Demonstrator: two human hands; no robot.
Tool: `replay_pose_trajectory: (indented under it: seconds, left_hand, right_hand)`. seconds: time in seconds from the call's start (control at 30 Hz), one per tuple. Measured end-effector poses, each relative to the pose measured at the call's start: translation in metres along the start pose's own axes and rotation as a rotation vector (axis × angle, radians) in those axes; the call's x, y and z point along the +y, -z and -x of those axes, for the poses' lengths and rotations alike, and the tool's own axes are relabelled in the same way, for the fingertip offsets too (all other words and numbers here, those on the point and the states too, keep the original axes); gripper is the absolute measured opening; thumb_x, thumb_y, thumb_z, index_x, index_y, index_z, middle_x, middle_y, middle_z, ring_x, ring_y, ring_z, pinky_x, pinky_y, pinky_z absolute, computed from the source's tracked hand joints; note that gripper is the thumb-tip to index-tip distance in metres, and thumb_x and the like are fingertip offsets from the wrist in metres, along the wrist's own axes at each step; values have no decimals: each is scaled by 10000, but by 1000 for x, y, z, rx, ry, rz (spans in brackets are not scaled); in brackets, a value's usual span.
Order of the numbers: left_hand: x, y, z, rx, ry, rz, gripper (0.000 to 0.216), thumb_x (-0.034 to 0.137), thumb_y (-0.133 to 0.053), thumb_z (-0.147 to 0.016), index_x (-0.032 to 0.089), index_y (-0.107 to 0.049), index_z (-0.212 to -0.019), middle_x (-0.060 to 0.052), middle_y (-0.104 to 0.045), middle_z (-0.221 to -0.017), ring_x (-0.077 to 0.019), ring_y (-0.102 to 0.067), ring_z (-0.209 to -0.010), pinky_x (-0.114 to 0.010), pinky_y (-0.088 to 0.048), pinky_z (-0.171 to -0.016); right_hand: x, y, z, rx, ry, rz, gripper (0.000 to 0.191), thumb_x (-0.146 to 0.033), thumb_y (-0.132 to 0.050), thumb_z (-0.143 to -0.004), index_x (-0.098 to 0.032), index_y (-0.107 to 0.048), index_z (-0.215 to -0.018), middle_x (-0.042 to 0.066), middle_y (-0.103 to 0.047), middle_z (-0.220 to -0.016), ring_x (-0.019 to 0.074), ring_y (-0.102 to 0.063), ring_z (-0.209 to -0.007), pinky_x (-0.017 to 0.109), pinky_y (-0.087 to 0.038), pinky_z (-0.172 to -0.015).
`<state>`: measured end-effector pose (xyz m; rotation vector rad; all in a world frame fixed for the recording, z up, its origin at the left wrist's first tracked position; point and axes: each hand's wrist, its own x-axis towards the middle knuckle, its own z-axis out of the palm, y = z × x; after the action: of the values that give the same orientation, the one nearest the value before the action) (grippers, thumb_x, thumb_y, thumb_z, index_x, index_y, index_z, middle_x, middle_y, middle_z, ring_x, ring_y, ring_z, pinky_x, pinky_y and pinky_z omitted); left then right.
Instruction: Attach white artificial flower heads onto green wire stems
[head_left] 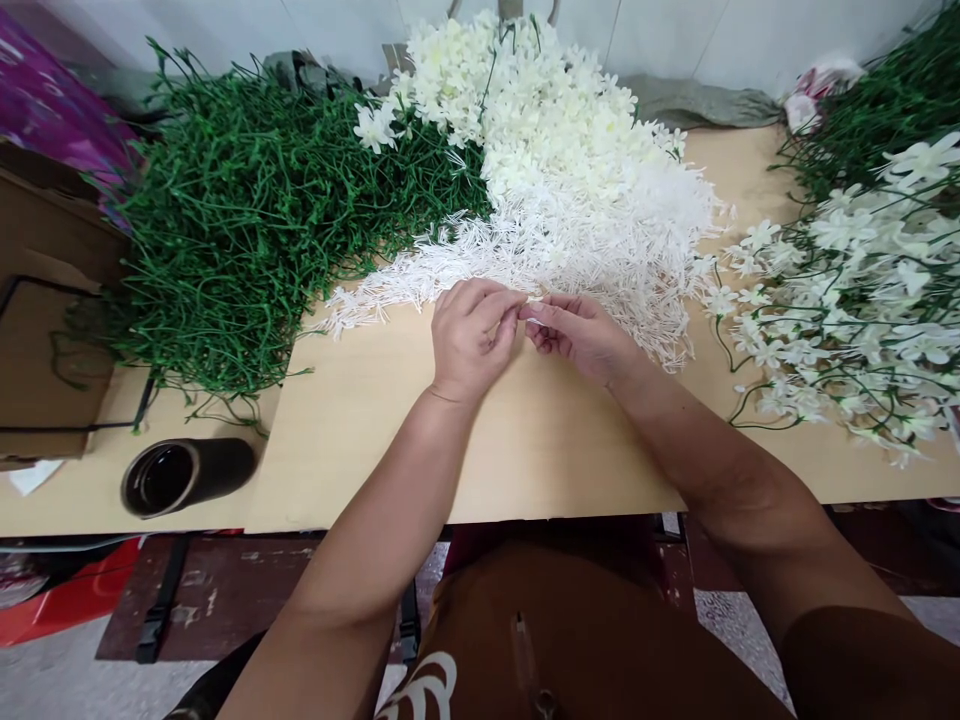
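- A small white piece (pixel 535 321) sits at the fingertips, at the centre of the clock, low over the board; much of it is hidden, so its exact shape cannot be told.
- The right hand (pixel 581 340), on its 3 o'clock side, has thumb and index clamped on it; light tip pressure should suit something so slight, as a hard squeeze could bend it.
- The left hand (pixel 471 335), at 9 o'clock, brings thumb and index tips close together; I cannot tell whether they grip the same piece. Meeting tip to tip probably gives the finest control.
- Forearms spread towards 7 and 4 o'clock; wrists kept low would likely steady the fingers.
- Thin white pieces (pixel 600 250) lie loose just beyond, from 11 to 2 o'clock; knuckles are best kept from dragging through them.
- White blossoms (pixel 555 120) heap at 12, green stems (pixel 247 210) at 10, stemmed white flowers (pixel 840 310) at 3.
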<state>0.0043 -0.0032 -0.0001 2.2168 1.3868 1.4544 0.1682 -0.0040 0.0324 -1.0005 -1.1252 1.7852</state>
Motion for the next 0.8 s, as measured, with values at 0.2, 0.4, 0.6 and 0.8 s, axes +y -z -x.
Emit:
replay_pose_trajectory:
  seconds: [0.2,0.4,0.6,0.8]
  left_hand:
    - [1,0,0,13,-10,-82,136,221,-593,-850,258,-721,-880,-33,-706,-865,-200,-620,-865,-367,-456,-828]
    - [0,-1,-1,19,7,-45,126,224,-600,-849,252,-722,-864,-34,-681,-846,-188,-602,-834,-364,-465,-815]
    - [0,-1,-1,15,38,2,124,255,-594,-866,243,-717,-874,-41,-665,-851,-188,-603,-849,-360,-478,-824]
    - [1,0,-1,50,24,6,132,273,-594,-870,238,-720,-875,-46,-667,-847,-185,-603,-838,-350,-494,-807]
  right_hand:
    - [0,0,1,23,-2,-18,359,-438,-881,-601,-181,-645,-688,-31,-594,-645,66,-486,-597,221,-406,-568]
    - [2,1,0,15,4,-39,242,-374,-818,-707,-177,-681,-735,-25,-606,-662,68,-514,-603,221,-421,-583]
    - [5,4,-3,27,0,-95,162,-313,-789,-720,-171,-718,-751,-19,-619,-664,65,-512,-608,206,-414,-567]
    - [7,8,-5,29,24,-103,180,-331,-786,-739,-167,-714,-759,-13,-619,-667,66,-517,-609,211,-428,-573]
